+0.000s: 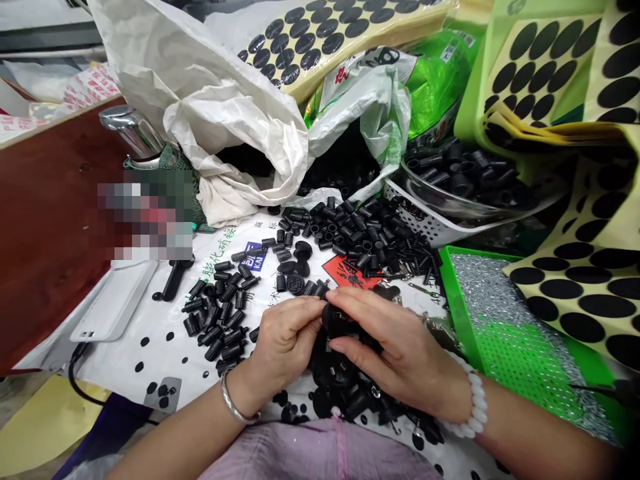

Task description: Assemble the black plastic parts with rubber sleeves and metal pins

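Note:
In the lower middle, my left hand (287, 337) is closed in a pinch, its fingertips meeting my right hand at a black plastic part (336, 321). My right hand (400, 347) curls over the same part, thumb below and fingers on top, covering much of it. Its exact kind is hidden. Below both hands lies a pile of black parts (360, 400), some with small metal pieces. Just beyond the fingers are round ridged black caps (296, 285). Short black cylinders (220, 327) lie scattered left of my left hand.
A bigger heap of black cylinders (345, 230) lies behind, with screws (417, 260) beside it. Open white sacks (240, 133) stand at the back. On the right are a green tray (457, 300) of silvery bits, a clear bowl (520, 200) and black-dot sticker sheets (575, 293). A white power bank (117, 300) lies left.

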Available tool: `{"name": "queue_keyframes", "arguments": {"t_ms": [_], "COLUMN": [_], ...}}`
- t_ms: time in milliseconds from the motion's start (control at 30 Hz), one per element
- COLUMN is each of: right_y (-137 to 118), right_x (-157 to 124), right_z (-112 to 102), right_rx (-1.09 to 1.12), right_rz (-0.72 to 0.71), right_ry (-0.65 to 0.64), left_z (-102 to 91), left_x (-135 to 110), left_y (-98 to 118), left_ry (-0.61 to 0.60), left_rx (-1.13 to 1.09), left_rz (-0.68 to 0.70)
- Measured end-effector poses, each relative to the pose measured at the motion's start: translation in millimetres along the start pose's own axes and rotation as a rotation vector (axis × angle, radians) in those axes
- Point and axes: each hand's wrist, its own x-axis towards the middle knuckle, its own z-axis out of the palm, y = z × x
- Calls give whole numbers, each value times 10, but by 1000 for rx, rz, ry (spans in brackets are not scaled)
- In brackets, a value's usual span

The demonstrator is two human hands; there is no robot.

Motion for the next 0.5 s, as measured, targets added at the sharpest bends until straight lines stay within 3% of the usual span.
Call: {"name": "queue_keyframes", "arguments": {"t_ms": [300,400,500], "right_y": [56,108,117], "right_x": [-135,-201,-236], "right_z": [-22,39,52], "right_rx": [-18,6,104], "right_rz": [106,97,195], "right_ry": [0,-16,60], "left_z": [51,-4,-221], "left_x": [-47,-38,-22], "left_y": [25,60,91], "left_ry": [-34,-170,-307], "left_rx": [87,104,131], "left_rz": [37,21,-40]}}
